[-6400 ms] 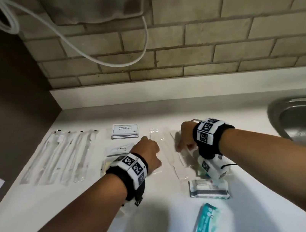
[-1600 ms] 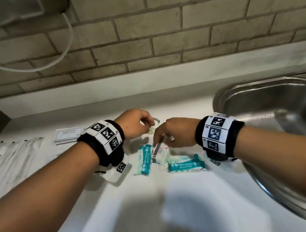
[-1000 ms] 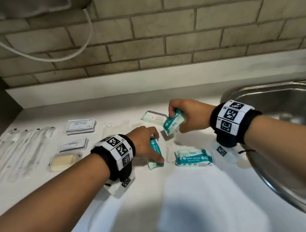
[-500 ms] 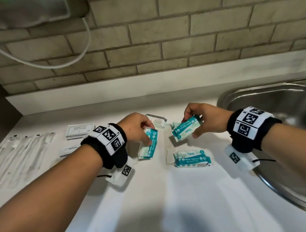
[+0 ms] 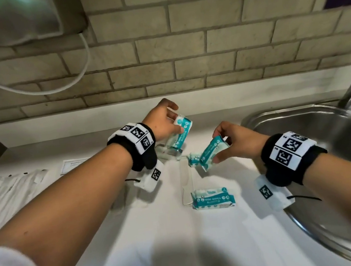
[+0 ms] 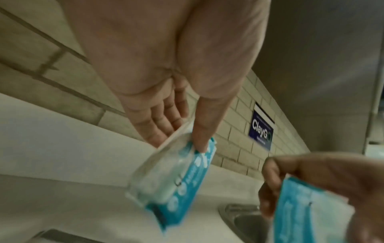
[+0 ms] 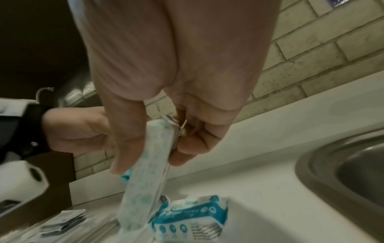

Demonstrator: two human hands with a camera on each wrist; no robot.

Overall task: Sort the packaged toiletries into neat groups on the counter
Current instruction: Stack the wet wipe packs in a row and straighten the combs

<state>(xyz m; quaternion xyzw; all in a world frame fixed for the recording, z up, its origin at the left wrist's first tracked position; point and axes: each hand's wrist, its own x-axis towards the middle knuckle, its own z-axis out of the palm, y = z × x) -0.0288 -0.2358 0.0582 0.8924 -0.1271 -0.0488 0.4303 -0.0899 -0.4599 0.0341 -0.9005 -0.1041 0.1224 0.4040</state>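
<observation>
Holding one wipes pack (image 5: 178, 135) pinched in my left hand (image 5: 162, 123) and a second pack (image 5: 212, 152) in my right hand (image 5: 235, 141), both raised above the desk (image 5: 165, 249); a third pack (image 5: 212, 199) lies below.

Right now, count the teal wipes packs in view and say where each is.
4. One in the left hand: pack. One in the right hand: pack. One small pack lies on the counter between them, one nearer. Arms may hide others.
</observation>
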